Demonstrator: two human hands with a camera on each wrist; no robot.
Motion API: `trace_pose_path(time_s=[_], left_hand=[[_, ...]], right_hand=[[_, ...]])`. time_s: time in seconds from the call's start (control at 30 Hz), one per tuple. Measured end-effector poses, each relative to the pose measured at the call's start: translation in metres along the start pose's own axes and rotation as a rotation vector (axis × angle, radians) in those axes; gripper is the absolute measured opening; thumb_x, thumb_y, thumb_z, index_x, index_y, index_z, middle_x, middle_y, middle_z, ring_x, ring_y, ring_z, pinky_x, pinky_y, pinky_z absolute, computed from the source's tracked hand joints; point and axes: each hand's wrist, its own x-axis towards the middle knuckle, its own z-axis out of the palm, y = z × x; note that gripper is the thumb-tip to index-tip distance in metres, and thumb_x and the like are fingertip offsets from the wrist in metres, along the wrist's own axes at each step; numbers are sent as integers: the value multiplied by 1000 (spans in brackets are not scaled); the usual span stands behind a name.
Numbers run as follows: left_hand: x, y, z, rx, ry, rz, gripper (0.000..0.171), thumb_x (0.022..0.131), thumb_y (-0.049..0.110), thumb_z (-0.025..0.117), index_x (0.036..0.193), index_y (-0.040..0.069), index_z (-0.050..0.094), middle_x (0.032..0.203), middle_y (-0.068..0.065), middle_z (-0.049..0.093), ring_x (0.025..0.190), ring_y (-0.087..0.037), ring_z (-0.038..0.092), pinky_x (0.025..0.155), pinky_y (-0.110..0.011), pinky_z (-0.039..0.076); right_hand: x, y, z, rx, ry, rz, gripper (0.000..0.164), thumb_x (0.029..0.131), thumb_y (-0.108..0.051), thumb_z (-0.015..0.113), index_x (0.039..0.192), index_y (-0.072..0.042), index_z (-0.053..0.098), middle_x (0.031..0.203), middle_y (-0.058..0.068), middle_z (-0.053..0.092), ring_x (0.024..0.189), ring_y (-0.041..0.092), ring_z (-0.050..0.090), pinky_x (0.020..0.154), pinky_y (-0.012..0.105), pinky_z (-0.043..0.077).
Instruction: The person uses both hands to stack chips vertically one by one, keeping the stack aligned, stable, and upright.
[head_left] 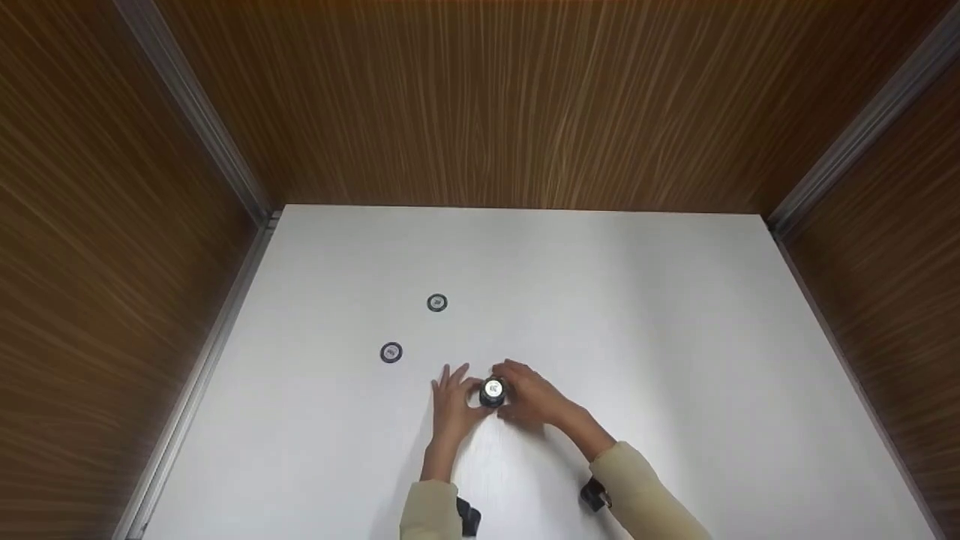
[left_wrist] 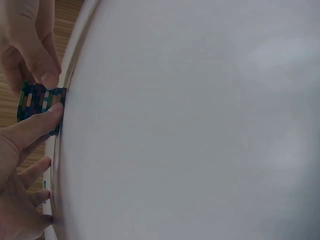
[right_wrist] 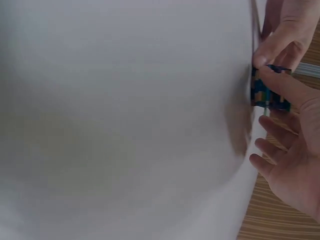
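Observation:
A short upright stack of poker chips (head_left: 492, 391) stands on the white table in the head view. Its top chip has a pale centre, and the edges in the left wrist view show a stack (left_wrist: 39, 100) of dark chips with coloured blocks. My left hand (head_left: 453, 409) pinches the stack from the left between thumb and index finger, its other fingers spread. From the other side my right hand (head_left: 534, 396) grips it with thumb and fingers. In the right wrist view, the right thumb (right_wrist: 287, 85) lies across the stack's side.
Two single poker chips lie flat beyond my left hand: one dark-rimmed chip (head_left: 391, 352) to the left, and another chip (head_left: 437, 303) farther back. The white table (head_left: 675, 337) is bordered by wood-grain panels (head_left: 480, 105) at the back and both sides.

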Motion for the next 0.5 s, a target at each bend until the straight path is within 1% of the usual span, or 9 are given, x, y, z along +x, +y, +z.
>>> trace_pose_path(time_s=[0.07,0.13,0.27,0.37,0.5], left_hand=[[0,-1,1,4,-1,2,42,64,27,82,98,9,67,129,-17,48,127,-45,26,102,-62,10],[-1,-1,1,7,1,10,42,63,26,82,98,8,66,129,-17,48,127,-45,26,102,-62,11],[-2,-2,2,10,15,34,42,62,23,83,96,6,65,127,-17,49,126,-45,28,101,-62,14],[-1,-2,2,5,22,48,41,61,21,83,94,6,64,127,-18,50,125,-46,29,100,-63,15],[0,-2,2,-4,15,46,42,62,23,83,94,6,64,127,-18,49,126,-46,28,101,-62,13]], right_hand=[[1,5,3,16,21,-16,61,73,-16,77,126,-4,50,133,12,45,130,34,28,103,52,24],[2,10,6,9,40,-40,57,73,-18,77,123,-5,54,133,11,45,130,34,28,104,51,22],[3,15,10,-18,78,-101,46,71,-18,78,113,-9,60,133,14,46,129,39,28,104,55,18],[4,16,10,-15,101,-118,43,70,-18,79,109,-10,62,132,17,46,128,41,28,103,58,16],[3,16,11,-15,111,-115,42,71,-19,79,109,-9,62,132,17,46,128,41,28,103,59,15]])
